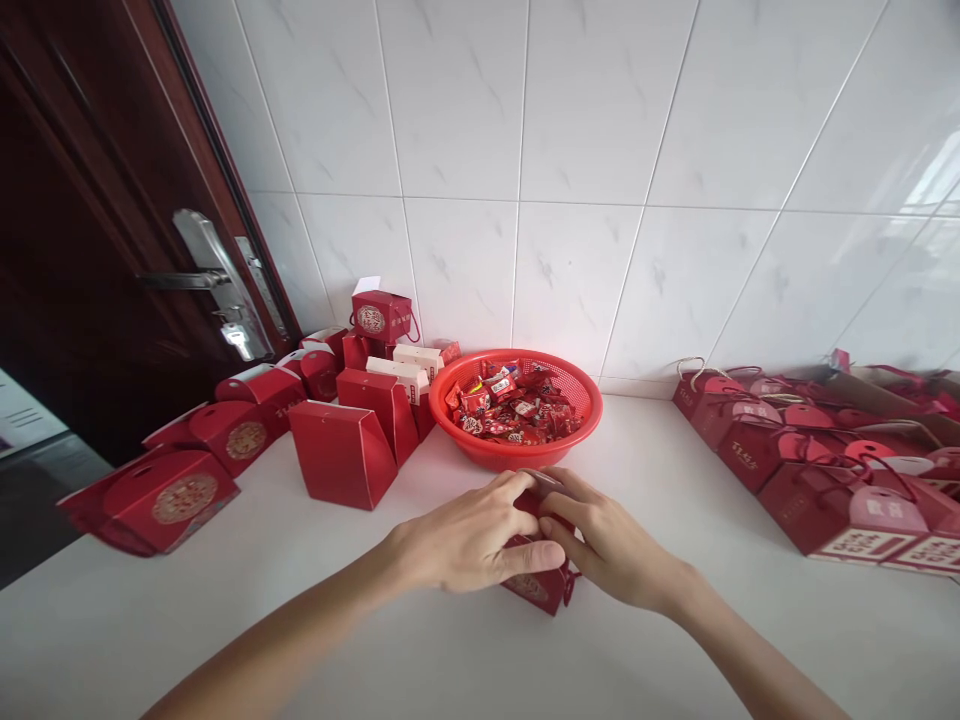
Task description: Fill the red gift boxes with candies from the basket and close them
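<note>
The left hand (pixel 476 540) is bent over a small red box (pixel 534 592) on the white table (pixel 450 665), its thumb stretched across the near side, while the right hand (pixel 615 540) curls its fingers round the box's top from the other side, so that both hold it between them, some fingertips hidden. Just beyond both hands sits a red basket (pixel 495 458) of wrapped sweets (pixel 521 408); to the left hand's left stand plain red cartons (pixel 334 455), and well right of the right hand are rows of handled boxes (pixel 814 500).
</note>
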`<state>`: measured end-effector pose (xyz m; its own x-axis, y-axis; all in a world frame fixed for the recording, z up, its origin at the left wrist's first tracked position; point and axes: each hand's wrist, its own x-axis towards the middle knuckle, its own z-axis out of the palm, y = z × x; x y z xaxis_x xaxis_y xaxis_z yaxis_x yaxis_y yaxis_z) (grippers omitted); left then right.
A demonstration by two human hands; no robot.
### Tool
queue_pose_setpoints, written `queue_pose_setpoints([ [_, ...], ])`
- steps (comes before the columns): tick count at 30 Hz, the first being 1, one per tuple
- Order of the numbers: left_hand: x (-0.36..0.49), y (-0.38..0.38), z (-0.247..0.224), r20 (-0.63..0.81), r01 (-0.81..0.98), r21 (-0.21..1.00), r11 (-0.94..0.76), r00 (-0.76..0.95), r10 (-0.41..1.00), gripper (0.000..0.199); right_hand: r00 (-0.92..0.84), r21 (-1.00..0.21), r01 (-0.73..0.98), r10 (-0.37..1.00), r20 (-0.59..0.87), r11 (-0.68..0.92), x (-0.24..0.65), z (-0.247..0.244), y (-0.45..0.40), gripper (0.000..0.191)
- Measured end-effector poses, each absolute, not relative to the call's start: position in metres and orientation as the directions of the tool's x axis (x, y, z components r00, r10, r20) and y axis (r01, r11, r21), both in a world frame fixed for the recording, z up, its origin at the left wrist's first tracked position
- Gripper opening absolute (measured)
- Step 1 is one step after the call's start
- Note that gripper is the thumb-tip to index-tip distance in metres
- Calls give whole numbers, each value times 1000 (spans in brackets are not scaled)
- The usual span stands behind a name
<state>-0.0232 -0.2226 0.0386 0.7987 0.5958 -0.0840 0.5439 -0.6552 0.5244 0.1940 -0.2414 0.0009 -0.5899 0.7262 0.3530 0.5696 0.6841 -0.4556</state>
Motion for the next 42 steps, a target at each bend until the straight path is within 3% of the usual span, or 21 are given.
queue_pose_setpoints([
  [4, -22, -224, 43, -99, 587, 538, -605, 757, 646, 60, -640, -453, 551, 703, 309, 701, 194, 8, -240, 27],
  [8, -22, -223, 45, -84, 611, 567, -553, 710, 699, 58, -648, -391, 646, 742, 173, 655, 193, 12, -241, 32],
  [14, -22, -222, 46, -57, 667, 538, -515, 639, 767, 41, -646, -345, 712, 763, 18, 611, 187, 22, -243, 30],
  [20, -27, -225, 51, -133, 714, 560, -420, 578, 805, 29, -687, -566, 570, 723, 70, 596, 194, 29, -236, 28],
  [23, -30, -226, 52, -150, 716, 585, -380, 557, 817, 38, -692, -675, 464, 711, 128, 574, 201, 30, -233, 7],
  [25, -33, -225, 52, -157, 714, 596, -369, 554, 818, 43, -666, -719, 433, 731, 151, 543, 204, 29, -232, 20],
  [28, -36, -222, 53, -154, 734, 574, -363, 532, 833, 39, -640, -733, 448, 756, 136, 511, 204, 26, -231, 34],
  [32, -44, -217, 55, -146, 742, 553, -380, 535, 832, 23, -668, -671, 542, 744, 20, 505, 204, 22, -231, 6],
  [38, -61, -201, 63, -233, 763, 534, -364, 547, 804, 41, -630, -658, 614, 773, -76, 436, 210, 21, -233, 53],
  [42, -70, -180, 60, -412, 753, 580, -310, 600, 685, 44, -593, -721, 608, 794, -135, 332, 215, 16, -229, 75],
])
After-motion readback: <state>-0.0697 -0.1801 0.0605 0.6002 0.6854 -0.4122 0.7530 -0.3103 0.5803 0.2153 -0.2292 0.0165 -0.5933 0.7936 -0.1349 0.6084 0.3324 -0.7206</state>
